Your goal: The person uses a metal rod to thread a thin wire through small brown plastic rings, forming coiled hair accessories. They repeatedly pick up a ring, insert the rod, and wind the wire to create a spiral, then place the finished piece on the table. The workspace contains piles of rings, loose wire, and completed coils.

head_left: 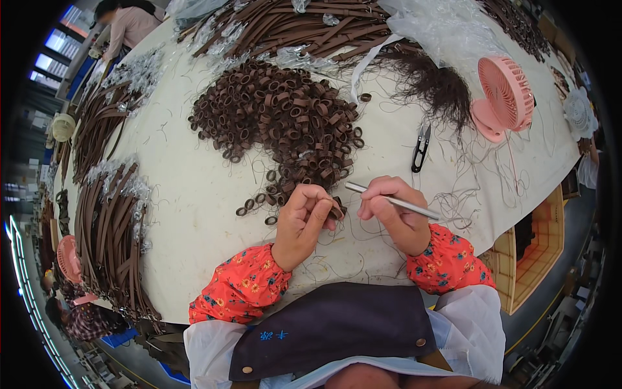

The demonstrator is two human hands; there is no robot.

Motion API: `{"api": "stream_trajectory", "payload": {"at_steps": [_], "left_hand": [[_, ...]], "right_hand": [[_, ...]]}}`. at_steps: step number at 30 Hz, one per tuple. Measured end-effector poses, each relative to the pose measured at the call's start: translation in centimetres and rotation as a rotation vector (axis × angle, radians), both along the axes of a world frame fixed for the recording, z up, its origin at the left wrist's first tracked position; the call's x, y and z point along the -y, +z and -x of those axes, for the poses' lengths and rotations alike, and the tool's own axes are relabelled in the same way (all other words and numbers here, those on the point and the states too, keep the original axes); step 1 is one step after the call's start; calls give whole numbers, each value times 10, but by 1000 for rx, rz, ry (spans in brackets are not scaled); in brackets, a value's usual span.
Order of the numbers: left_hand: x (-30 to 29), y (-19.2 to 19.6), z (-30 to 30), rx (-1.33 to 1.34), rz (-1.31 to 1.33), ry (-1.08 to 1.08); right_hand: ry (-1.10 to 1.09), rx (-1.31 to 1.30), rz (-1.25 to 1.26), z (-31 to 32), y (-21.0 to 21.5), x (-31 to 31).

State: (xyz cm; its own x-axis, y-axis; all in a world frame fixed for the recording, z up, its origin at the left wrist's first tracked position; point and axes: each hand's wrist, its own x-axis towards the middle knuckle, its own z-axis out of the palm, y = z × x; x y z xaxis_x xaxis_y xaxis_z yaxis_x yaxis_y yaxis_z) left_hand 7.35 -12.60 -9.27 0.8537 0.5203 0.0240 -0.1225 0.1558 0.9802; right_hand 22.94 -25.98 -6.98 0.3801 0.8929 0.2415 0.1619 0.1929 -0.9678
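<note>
My left hand [301, 225] pinches a small brown strap loop [338, 211] between thumb and fingers, at the near edge of a heap of similar loops [275, 113]. My right hand [400, 223] is closed around a slim silver metal rod [418, 209], held like a pen. One end of the rod points toward the left hand, a little apart from the loop. Fingers partly cover the held loop. Beyond the right hand, black-handled thread snips [421, 149] lie on the white table cover [214, 217].
Bundles of brown straps lie at the left [110, 240] and along the back [311, 29], some in clear plastic. A pink fan [504, 94] stands at the right, near a tangle of dark threads [427, 81]. A wooden crate [534, 249] sits beyond the right edge. Other people are at the left.
</note>
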Motion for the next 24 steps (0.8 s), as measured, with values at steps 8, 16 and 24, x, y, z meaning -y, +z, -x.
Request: {"api": "stream_trajectory", "payload": {"at_steps": [8,16,24], "left_hand": [[2,-1,-1,57,28,-53],[2,-1,-3,58,274,-184],[6,5,-5,-19,113,-15]], "right_hand": [[-125,662,-176,6,-2,-16],[-242,387,-150,10,-12,-12],[-112,-329,-2,18,-11,-12]]}}
